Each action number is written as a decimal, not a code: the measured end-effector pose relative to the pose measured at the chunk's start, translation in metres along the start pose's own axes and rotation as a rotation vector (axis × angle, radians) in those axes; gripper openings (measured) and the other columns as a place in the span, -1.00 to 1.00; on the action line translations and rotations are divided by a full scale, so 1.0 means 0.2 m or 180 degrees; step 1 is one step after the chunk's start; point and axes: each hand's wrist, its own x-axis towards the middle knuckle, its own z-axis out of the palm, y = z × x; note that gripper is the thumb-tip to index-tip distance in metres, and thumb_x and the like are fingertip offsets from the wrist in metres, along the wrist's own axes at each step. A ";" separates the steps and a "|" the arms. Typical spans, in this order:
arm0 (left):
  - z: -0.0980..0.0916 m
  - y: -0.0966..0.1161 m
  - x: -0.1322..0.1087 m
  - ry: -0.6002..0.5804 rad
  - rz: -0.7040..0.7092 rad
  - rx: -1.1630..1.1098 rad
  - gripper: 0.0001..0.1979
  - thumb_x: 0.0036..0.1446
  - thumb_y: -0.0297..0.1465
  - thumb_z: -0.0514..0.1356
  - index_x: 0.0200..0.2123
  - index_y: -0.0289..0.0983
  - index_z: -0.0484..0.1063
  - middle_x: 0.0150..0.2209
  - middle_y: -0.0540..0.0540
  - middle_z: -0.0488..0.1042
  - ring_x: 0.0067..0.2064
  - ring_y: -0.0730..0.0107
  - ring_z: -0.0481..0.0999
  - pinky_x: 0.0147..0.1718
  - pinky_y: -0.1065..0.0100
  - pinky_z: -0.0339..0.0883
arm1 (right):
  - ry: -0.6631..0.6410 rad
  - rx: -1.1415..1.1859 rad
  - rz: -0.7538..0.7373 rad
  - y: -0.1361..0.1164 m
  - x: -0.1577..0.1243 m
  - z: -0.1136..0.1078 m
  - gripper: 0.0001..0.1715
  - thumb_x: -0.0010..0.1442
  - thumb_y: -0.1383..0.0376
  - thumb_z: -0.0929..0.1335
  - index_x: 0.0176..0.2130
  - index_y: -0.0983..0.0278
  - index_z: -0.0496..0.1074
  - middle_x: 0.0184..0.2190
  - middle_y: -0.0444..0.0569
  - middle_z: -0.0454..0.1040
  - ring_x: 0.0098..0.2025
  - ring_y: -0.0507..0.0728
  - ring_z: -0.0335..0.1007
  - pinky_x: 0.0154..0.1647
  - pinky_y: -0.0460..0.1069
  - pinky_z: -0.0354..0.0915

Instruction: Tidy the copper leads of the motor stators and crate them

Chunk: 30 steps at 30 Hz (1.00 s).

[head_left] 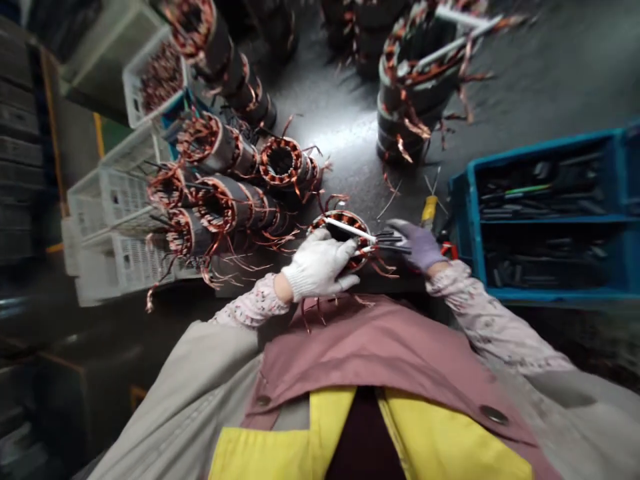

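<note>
Here, white-gloved fingers (pixel 345 257) grip a copper-wound stator (pixel 343 223), purple-gloved fingers (pixel 406 230) a black tool (pixel 393 241).

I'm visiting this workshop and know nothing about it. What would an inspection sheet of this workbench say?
Surface: dark work table.
Job's things: wound copper stator with white strips across it; black forked tool.
Clutter: more stators, yellow-handled tool, blue tool tray.
Hands: white-gloved left hand grips the stator; purple-gloved right hand holds the forked tool.
Cables: copper lead wires trail from the stators.
Surroundings: white plastic crates, dark racks.
</note>
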 end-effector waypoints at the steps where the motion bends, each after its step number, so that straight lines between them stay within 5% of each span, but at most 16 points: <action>1: -0.01 -0.02 -0.03 0.0310 -0.0054 -0.0193 -0.51 0.23 -0.18 0.21 0.14 -0.30 0.45 -0.18 -0.20 0.64 -0.12 0.15 0.63 0.09 0.05 0.33 | 0.0382 0.0076 0.0182 -0.02 -0.04 -0.09 -0.59 0.20 0.29 0.28 -0.07 0.36 0.61 -0.19 0.20 0.65 -0.20 0.28 0.61 -0.09 0.16 0.48; 3: -0.04 -0.08 -0.09 0.1017 -0.0426 -0.0420 -0.62 0.30 -0.22 0.14 0.10 -0.23 0.47 -0.05 -0.18 0.62 -0.01 0.19 0.60 0.09 0.12 0.35 | 0.1055 0.0174 0.0196 -0.13 -0.11 -0.26 -0.59 0.26 0.23 0.26 -0.06 0.31 0.59 -0.19 0.17 0.65 -0.20 0.25 0.61 -0.06 0.15 0.48; 5: -0.06 -0.14 -0.08 0.1355 -0.0904 -0.0387 -0.63 0.30 -0.25 0.15 0.10 -0.25 0.46 0.05 -0.19 0.57 0.06 0.18 0.56 0.09 0.16 0.36 | 0.1243 -0.0132 -0.0507 -0.33 -0.16 -0.38 -0.60 0.32 0.14 0.25 -0.09 0.25 0.59 -0.13 0.12 0.64 -0.09 0.23 0.59 0.00 0.13 0.45; 7: -0.07 -0.18 -0.02 0.1099 -0.1101 -0.0207 -0.60 0.27 -0.25 0.20 0.12 -0.27 0.44 0.11 -0.21 0.53 0.09 0.15 0.53 0.07 0.17 0.36 | 0.0890 -0.0833 -0.1033 -0.57 -0.16 -0.39 -0.61 0.29 0.08 0.33 -0.10 0.27 0.61 -0.02 0.15 0.61 0.00 0.26 0.55 0.00 0.12 0.44; 11: -0.10 -0.15 0.14 0.0585 -0.1023 0.0310 -0.67 0.34 -0.28 0.10 0.07 -0.25 0.50 0.06 -0.24 0.52 0.07 0.09 0.52 0.03 0.13 0.34 | -0.0178 -0.2530 -0.0682 -0.89 -0.07 -0.28 -0.63 0.30 0.20 0.33 -0.03 0.37 0.57 0.06 0.29 0.53 0.01 0.35 0.50 -0.15 0.11 0.39; 17: -0.14 -0.10 0.14 0.0819 -0.0687 0.0466 -0.69 0.36 -0.39 0.07 0.04 -0.27 0.53 0.01 -0.29 0.53 0.09 0.05 0.50 0.05 0.08 0.29 | -0.0079 -0.2684 -0.0658 -0.80 -0.02 -0.26 -0.62 0.36 0.16 0.25 -0.10 0.30 0.58 -0.07 0.18 0.57 -0.14 0.23 0.50 -0.23 0.02 0.31; 22: -0.18 -0.07 0.10 0.0820 -0.1046 0.0536 -0.52 0.28 -0.24 0.22 0.19 -0.32 0.40 0.12 -0.31 0.47 0.01 0.11 0.53 -0.10 0.21 0.32 | 0.0052 -0.2358 -0.1313 -0.74 -0.09 -0.28 -0.51 0.36 0.12 0.27 0.16 0.24 0.48 0.15 0.16 0.47 -0.03 0.25 0.47 -0.14 0.06 0.36; 26: -0.24 0.03 0.22 0.0196 -0.0819 0.0825 -0.70 0.33 -0.45 0.07 -0.02 -0.37 0.55 -0.09 -0.34 0.57 -0.06 0.08 0.54 -0.09 0.12 0.25 | -0.0306 -0.2387 -0.1925 -0.69 -0.15 -0.28 -0.46 0.30 0.00 0.35 0.08 0.30 0.53 0.28 0.26 0.34 0.19 0.39 0.30 0.07 0.19 0.33; 30: -0.30 0.11 0.30 -0.0388 -0.1224 0.0581 -0.74 0.28 -0.53 0.11 -0.25 -0.43 0.63 -0.31 -0.22 0.57 -0.16 0.14 0.56 -0.14 0.16 0.27 | -0.0400 -0.2346 -0.1854 -0.64 -0.14 -0.24 -0.44 0.30 0.00 0.35 0.10 0.32 0.51 0.32 0.29 0.29 0.22 0.45 0.23 0.09 0.23 0.30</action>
